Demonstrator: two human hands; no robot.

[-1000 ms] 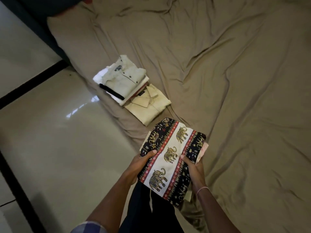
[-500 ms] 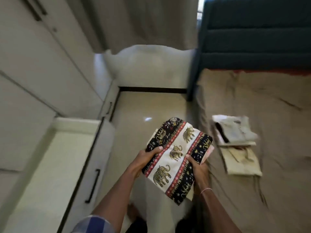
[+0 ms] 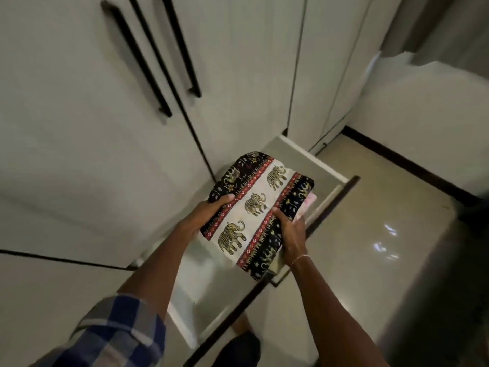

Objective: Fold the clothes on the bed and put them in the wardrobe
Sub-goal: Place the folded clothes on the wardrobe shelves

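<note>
Folded black-and-cream elephant-print cloth (a pink layer shows under its right edge), gripped at either side by the left hand and right hand, thumbs on top, and held above the open pale drawer of the white, black-handled wardrobe.

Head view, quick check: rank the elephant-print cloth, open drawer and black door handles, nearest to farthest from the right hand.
1. The elephant-print cloth, gripped by the right hand.
2. The open drawer, just beneath and to the right.
3. The black door handles, high up, far left.
</note>
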